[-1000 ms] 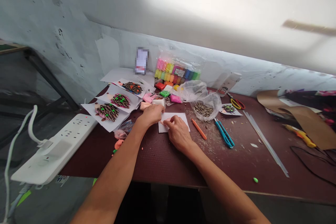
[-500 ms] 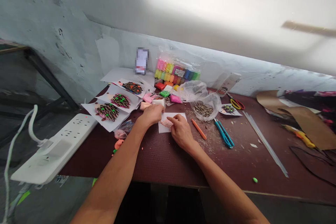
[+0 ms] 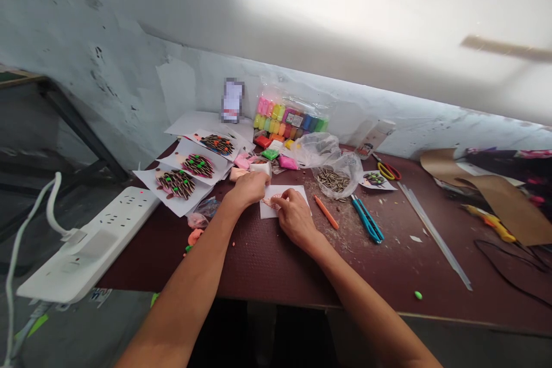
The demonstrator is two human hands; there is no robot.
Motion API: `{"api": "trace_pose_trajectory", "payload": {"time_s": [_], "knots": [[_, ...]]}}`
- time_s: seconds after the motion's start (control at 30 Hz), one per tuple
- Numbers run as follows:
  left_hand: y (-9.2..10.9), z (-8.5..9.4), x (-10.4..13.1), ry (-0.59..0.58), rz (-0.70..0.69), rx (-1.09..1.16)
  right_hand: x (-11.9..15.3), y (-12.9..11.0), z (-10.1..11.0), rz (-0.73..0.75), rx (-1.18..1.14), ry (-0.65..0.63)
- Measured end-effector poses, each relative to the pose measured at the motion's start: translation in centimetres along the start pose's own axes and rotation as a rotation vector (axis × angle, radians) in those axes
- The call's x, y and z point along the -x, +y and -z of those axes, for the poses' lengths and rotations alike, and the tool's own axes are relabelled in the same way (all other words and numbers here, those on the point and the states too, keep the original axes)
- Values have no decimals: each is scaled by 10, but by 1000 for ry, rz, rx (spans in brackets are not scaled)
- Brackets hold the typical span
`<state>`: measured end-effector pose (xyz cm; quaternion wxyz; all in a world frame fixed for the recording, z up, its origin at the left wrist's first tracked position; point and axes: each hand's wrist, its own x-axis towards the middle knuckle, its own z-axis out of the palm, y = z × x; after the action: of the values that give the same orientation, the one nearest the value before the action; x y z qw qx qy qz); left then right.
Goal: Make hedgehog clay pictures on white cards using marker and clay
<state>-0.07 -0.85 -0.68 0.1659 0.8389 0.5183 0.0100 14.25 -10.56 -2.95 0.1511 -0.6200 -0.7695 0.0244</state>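
A small white paper with an orange-pink figure on it lies between my hands. My left hand is closed at the paper's upper left edge; whatever its fingers hold is hidden. From the right, my right hand rests over the paper, fingers curled and tips drawn together at the figure. Anything between those fingertips is too small to make out. Beside my left hand lie a peach clay block and a white tub. An orange pen-like tool lies right of the paper.
Left stand finished spiky hedgehog pictures on paper and a white power strip. Behind are coloured clay packs and a bag of seed-like pieces. A blue cutter, scissors and clear sticks lie right.
My right index finger, stretched out across the paper before, is now bent and drawn in with the other fingers. My left hand has stayed in place.
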Motion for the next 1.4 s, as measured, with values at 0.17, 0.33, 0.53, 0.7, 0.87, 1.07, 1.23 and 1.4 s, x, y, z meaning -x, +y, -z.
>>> {"api": "trace_pose_trajectory", "payload": {"time_s": [0.17, 0.33, 0.53, 0.7, 0.87, 1.07, 1.23, 1.4], "knots": [[0, 1, 0, 0, -1, 0, 0, 0, 1, 8, -30, 27], [1, 1, 2, 2, -4, -7, 1, -3, 2, 92, -37, -1], [1, 0, 1, 4, 0, 9, -1, -5, -2, 128, 25, -22], [0, -1, 0, 8, -6, 3, -3, -10, -3, 129, 103, -35], [1, 0, 0, 1, -11, 4, -5, -17, -1, 146, 170, -64], [1, 1, 2, 6, 0, 10, -6, -18, -2, 141, 127, -63], [1, 2, 2, 0, -7, 10, -3, -12, 2, 81, 46, -17], [0, 2, 2, 8, -6, 15, 0, -7, 5, 43, 30, 1]]}}
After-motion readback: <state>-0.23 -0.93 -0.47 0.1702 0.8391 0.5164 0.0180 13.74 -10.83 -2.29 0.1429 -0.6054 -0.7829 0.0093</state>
